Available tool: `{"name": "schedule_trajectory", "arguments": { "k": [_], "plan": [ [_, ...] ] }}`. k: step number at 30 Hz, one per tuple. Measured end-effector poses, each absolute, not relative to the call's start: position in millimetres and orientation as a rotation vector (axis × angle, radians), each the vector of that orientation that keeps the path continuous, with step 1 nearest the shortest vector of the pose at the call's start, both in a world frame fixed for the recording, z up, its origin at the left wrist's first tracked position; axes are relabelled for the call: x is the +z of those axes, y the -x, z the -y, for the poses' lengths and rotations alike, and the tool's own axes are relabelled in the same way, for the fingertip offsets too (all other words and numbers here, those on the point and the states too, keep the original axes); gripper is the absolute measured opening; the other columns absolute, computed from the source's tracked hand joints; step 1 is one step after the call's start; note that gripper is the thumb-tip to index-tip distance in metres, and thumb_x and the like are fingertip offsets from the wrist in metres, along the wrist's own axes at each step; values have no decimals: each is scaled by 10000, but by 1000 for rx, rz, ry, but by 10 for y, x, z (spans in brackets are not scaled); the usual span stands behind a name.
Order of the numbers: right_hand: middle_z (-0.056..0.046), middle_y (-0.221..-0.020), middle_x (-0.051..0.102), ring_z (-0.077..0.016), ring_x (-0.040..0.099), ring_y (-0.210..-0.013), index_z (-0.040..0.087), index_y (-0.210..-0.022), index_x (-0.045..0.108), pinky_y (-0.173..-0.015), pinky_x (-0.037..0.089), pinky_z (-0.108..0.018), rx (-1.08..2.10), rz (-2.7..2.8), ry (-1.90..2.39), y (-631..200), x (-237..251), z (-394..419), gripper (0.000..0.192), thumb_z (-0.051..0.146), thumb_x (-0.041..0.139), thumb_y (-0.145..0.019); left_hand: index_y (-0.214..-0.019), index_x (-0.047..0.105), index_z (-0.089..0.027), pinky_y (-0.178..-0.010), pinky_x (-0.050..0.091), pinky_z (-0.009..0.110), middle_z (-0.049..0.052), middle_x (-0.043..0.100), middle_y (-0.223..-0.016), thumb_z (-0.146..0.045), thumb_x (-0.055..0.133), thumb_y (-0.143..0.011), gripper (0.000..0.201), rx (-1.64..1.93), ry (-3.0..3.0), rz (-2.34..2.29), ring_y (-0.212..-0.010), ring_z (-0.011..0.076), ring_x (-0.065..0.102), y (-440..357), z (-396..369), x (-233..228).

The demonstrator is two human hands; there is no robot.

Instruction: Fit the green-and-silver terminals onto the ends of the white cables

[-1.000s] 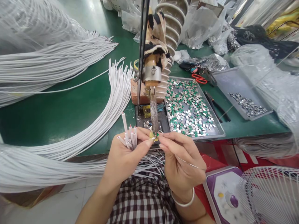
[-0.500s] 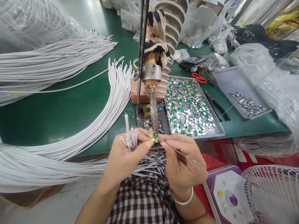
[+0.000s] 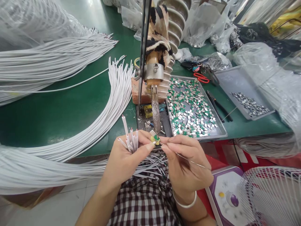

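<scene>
White cables (image 3: 70,138), a big fan of them, sweep across the green bench (image 3: 58,106) from 9 o'clock round to the person's lap at 6. More cable bundles lie at 10 o'clock under clear plastic. Metal tray (image 3: 221,133) at 2 o'clock of the hands, full of small green-and-silver chips (image 3: 190,110); second grey tray (image 3: 237,81) farther out at 2 with a small pile of silver bits. Fixed soldering iron (image 3: 155,110) hangs tip-down at 12 o'clock, its handle wrapped in patterned cloth.

Left hand (image 3: 128,157) is closed round a bunch of cable ends (image 3: 130,139), the stripped tips sticking up, thumb and forefinger pinching one small chip (image 3: 155,138) right under the iron tip. Right hand (image 3: 185,164) is pinched closed on a thin solder wire (image 3: 188,160), feeding its end to that chip.

Step in hand, by my read: soldering one cable end to the chip. Next move likely needs a steady hold at the tip, then lifting clear without smearing the joint. Whether the tip touches the chip is hard to tell.

No brand, label or writing readable anywhere.
</scene>
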State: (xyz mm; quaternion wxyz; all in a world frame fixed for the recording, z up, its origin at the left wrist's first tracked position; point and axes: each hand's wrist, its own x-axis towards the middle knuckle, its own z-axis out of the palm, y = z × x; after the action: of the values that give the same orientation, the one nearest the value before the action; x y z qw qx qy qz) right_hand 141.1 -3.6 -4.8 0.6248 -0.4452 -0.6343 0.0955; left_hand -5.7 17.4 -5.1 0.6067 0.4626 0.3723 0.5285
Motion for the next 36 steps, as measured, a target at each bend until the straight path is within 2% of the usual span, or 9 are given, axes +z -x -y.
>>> {"name": "schedule_trajectory", "arguments": {
  "k": [5, 8, 13, 17, 21, 24, 27, 31, 36],
  "plan": [
    [-9, -824, 756, -143, 720, -750, 221, -1029, 749, -680, 627, -306, 537, 1294, 973, -1434, -43, 82, 197, 110, 599, -966, -705, 728, -238, -750, 497, 128, -72, 730, -804, -89, 705, -826, 193, 1229, -1104, -956, -801, 68, 669, 52, -164, -68],
    [3, -778, 740, -130, 718, -689, 234, -1036, 750, -604, 623, -280, 765, 1102, 968, -1443, -44, 88, 276, 194, 477, -1043, -665, 705, -213, -675, 483, 166, -45, 706, -849, -111, 711, -807, 175, 1217, -1140, -1064, -739, 80, 639, 48, -152, -67],
    [-1, -944, 793, -144, 776, -850, 232, -1065, 727, -763, 671, -289, 441, 1240, 1067, -1426, -112, 76, 259, 59, 559, -971, -678, 722, -217, -610, 446, 200, -29, 718, -865, -145, 633, -877, 230, 1184, -1160, -1082, -664, 82, 586, 51, -119, -69],
    [-49, -1047, 784, -167, 744, -1016, 200, -1099, 731, -871, 661, -306, 184, 1497, 1075, -1420, -114, 69, 301, -2, 645, -891, -696, 720, -230, -482, 341, 193, -60, 725, -825, -137, 610, -904, 254, 1191, -1155, -1051, -529, 52, 445, 50, -120, -53],
    [-50, -1077, 775, -157, 742, -977, 209, -1121, 730, -858, 666, -300, 37, 1550, 1123, -1416, -73, 50, 323, 4, 675, -878, -701, 711, -228, -473, 332, 191, -71, 715, -808, -127, 616, -906, 247, 1193, -1186, -1051, -509, 48, 409, 43, -149, -11],
    [-49, -1072, 773, -149, 743, -959, 208, -1100, 740, -861, 665, -288, -25, 1569, 1123, -1401, -49, 34, 306, 6, 680, -878, -694, 694, -229, -541, 391, 179, -75, 698, -788, -113, 608, -911, 260, 1213, -1230, -1042, -565, 55, 479, 34, -160, 19],
    [-52, -1077, 771, -143, 735, -985, 192, -1088, 749, -891, 654, -275, -58, 1593, 1117, -1397, -33, 32, 290, 4, 681, -878, -688, 683, -234, -607, 427, 175, -72, 659, -748, -109, 592, -925, 283, 1234, -1257, -1034, -644, 66, 553, 32, -156, 29],
    [-38, -1052, 780, -144, 737, -968, 193, -1077, 750, -895, 651, -298, 39, 1565, 1108, -1432, -28, 55, 287, 3, 684, -873, -737, 715, -237, -556, 411, 184, -62, 685, -796, -142, 603, -936, 247, 1202, -1261, -1006, -617, 66, 546, 51, -143, 20],
    [-23, -979, 784, -157, 743, -874, 224, -1061, 751, -771, 645, -322, 253, 1473, 1060, -1467, -42, 92, 294, 18, 691, -861, -715, 698, -208, -610, 451, 188, -36, 731, -809, -112, 601, -914, 241, 1183, -1295, -1020, -688, 90, 627, 51, -132, 12]
  ]
}}
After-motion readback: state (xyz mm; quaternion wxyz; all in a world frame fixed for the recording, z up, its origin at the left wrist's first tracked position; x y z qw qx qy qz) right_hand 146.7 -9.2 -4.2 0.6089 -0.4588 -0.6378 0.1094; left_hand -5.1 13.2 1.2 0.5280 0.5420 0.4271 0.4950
